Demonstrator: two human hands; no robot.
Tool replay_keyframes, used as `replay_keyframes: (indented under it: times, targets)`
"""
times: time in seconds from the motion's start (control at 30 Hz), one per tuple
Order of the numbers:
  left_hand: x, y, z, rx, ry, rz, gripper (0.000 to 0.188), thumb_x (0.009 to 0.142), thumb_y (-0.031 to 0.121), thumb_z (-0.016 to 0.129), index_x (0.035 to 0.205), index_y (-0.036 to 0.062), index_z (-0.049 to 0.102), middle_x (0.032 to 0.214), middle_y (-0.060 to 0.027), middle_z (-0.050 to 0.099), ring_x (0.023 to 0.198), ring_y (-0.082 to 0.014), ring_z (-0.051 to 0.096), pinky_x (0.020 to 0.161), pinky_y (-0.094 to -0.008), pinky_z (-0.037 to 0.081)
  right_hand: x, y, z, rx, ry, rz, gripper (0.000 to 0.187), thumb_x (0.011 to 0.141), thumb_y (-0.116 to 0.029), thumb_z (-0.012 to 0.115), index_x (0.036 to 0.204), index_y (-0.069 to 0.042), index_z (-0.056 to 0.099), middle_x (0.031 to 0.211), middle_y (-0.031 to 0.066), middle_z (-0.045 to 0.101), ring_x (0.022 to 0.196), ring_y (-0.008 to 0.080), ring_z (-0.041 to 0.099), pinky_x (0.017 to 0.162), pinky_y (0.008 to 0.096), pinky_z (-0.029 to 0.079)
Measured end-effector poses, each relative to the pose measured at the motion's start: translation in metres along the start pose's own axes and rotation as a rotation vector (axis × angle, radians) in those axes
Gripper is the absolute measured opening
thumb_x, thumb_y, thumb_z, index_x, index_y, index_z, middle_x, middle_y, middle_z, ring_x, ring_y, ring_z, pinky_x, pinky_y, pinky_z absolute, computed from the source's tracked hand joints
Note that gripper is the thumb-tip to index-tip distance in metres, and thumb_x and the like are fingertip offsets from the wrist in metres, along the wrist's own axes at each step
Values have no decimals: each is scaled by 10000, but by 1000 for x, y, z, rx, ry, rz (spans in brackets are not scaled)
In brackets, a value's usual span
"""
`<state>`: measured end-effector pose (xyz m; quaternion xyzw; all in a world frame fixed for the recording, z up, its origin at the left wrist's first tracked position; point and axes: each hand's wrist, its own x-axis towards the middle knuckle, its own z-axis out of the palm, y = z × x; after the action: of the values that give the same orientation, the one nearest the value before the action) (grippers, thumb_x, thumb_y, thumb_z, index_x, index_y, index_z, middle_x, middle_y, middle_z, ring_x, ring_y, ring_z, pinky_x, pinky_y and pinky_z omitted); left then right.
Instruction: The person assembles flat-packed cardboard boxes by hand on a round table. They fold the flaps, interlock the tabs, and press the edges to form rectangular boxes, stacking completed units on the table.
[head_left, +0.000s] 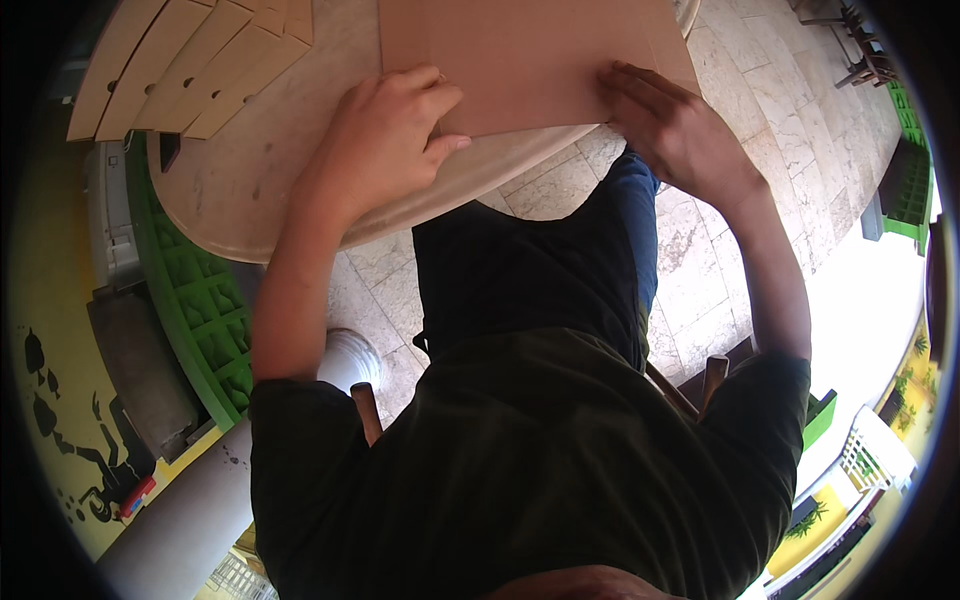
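Observation:
A brown cardboard sheet lies on the round, pale tabletop, its near edge close to the table's rim. My left hand rests at the sheet's near left corner. Its fingers are bent over the cardboard, and the thumb is stretched apart from them along the near edge. At the near right corner, my right hand grips the sheet, fingers together on top; its thumb is hidden from view.
Several flat cardboard pieces with small dark holes overlap at the table's far left. A green lattice panel stands left of the table. Below are a tiled floor and my wooden chair. A white chair stands at right.

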<state>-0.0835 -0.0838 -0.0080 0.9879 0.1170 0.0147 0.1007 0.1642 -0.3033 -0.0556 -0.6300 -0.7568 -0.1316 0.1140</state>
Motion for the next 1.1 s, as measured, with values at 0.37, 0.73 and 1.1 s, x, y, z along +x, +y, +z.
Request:
replay_keyframes:
  times: [0.37, 0.73, 1.1]
  targets:
    - [-2, 20, 24, 106, 106, 9, 508, 932, 303, 759, 1321, -5, 646, 1261, -144, 622, 1211, -375, 614, 1063, -499, 485, 5, 0, 0, -24, -4, 117, 449, 778, 75, 699, 1221, 0, 714, 1282, 171, 714, 1246, 315, 677, 1034, 408, 599]
    - [20, 35, 62, 259, 242, 74, 261, 870, 1, 628, 1121, -41, 688, 1125, -150, 613, 1020, -314, 669, 793, -437, 627, 12, -20, 11, 46, 34, 295, 359, 820, 41, 707, 1179, 28, 695, 1259, 157, 652, 1171, 336, 666, 924, 416, 620]
    - [27, 36, 63, 127, 266, 83, 313, 789, -60, 626, 1100, -74, 663, 1127, -177, 606, 1069, -361, 628, 836, -460, 587, 13, -18, 22, 21, 120, 323, 300, 774, -1, 663, 1071, -2, 705, 1212, 138, 631, 1145, 305, 619, 966, 420, 542]
